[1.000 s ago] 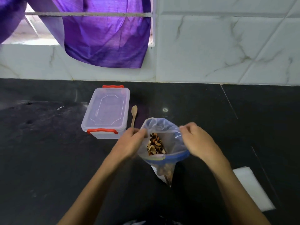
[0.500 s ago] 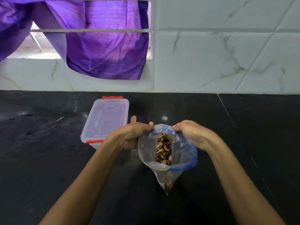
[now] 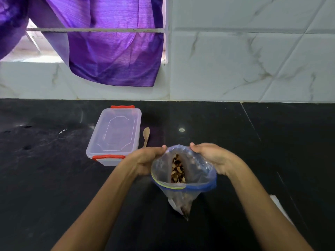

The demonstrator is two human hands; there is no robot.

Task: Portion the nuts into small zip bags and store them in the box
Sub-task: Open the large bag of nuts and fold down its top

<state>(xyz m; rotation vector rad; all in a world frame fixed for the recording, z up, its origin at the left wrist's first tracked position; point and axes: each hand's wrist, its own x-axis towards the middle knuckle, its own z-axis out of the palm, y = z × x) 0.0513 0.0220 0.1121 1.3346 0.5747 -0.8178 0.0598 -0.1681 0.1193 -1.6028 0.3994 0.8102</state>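
the left hand [image 3: 146,161] and right hand [image 3: 213,157] each pinch the rim of the zip bag [image 3: 196,172], held above the worktop [image 3: 45,178] with nuts [image 3: 177,170] inside. keep the mouth wide and level. beyond lie the spoon [image 3: 146,135] and the lidded box [image 3: 116,134].

- the left hand [image 3: 147,159] covers the lower handle of the wooden spoon [image 3: 146,136]; only bowl and upper stem show.
- fingertips of both hands are tucked behind the rim of the zip bag [image 3: 192,178], so how they pinch it is unclear; the right hand [image 3: 211,156] shows only its back.
- the nuts [image 3: 177,170] are too small to tell by kind.
- a white sheet [image 3: 278,205] on the bench [image 3: 54,178] is mostly hidden by the right forearm.
- the purple cloth [image 3: 112,55] is cut off by the top edge.
- contents of the box [image 3: 116,134] are indistinct through the lid.
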